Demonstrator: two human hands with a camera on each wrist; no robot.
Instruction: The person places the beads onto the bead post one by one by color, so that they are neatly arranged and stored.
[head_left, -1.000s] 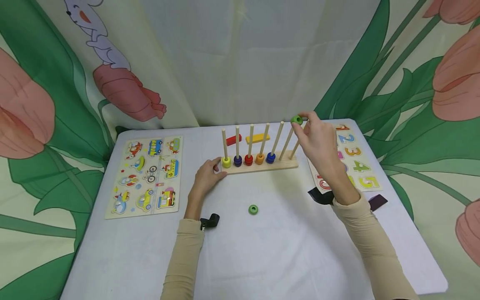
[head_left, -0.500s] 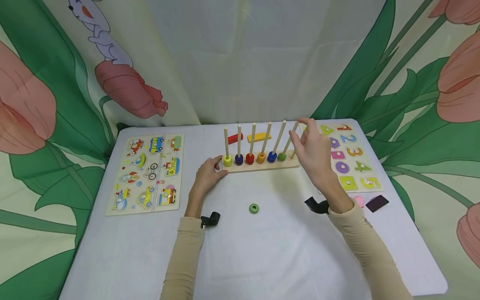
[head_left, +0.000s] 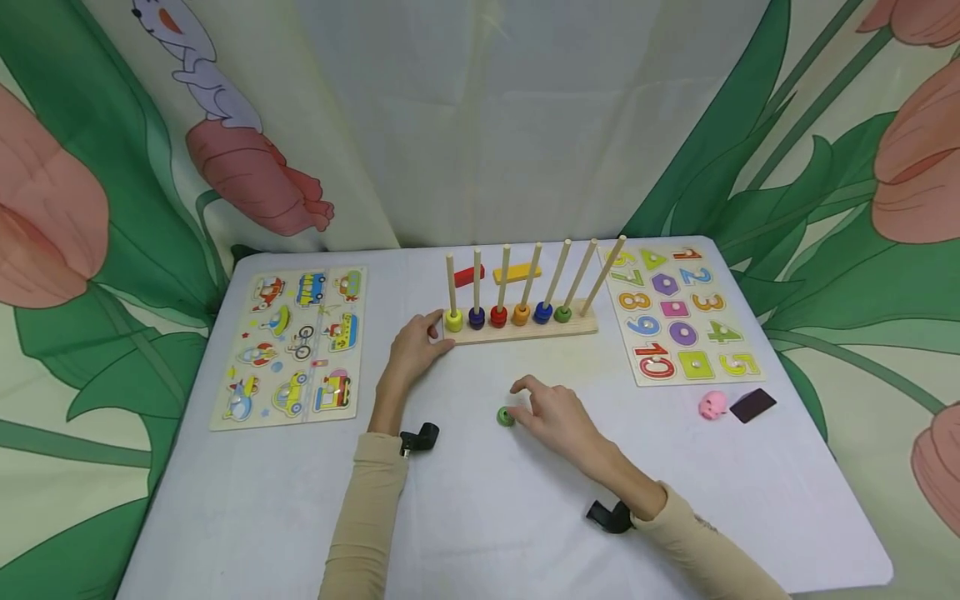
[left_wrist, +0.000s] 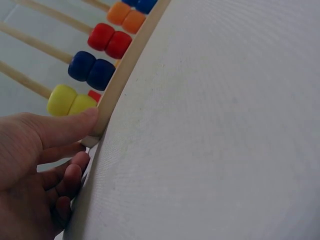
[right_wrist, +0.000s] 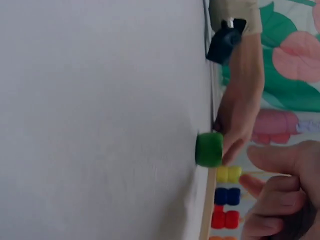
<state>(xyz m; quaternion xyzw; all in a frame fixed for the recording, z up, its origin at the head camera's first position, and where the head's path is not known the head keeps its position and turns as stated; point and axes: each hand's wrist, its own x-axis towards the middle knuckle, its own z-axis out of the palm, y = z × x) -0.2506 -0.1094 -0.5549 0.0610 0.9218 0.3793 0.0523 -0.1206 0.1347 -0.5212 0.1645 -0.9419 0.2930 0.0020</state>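
Observation:
My left hand (head_left: 415, 343) holds the left end of a wooden peg stand (head_left: 525, 332), its thumb on the front of the base (left_wrist: 111, 102). Yellow beads (head_left: 453, 320), dark blue, red, orange and blue beads sit in pairs on the stand's pegs. A single green bead (head_left: 562, 314) is on the sixth peg, while the last peg is bare. Over the table my right hand (head_left: 558, 417) reaches to a loose green bead (head_left: 506, 417). In the right wrist view, thumb and fingers are apart, with this bead (right_wrist: 209, 149) just beyond the thumb tip.
A vehicle picture puzzle (head_left: 292, 348) lies at the left, a number puzzle (head_left: 678, 315) at the right. Below the latter are a pink pig figure (head_left: 712, 405) and a dark card-like piece (head_left: 753, 406). Red (head_left: 469, 277) and yellow blocks (head_left: 516, 272) lie behind the stand.
My right hand put a green bead on the sixth peg and let go, then moved down and left to the loose green bead. My left hand stayed on the stand.

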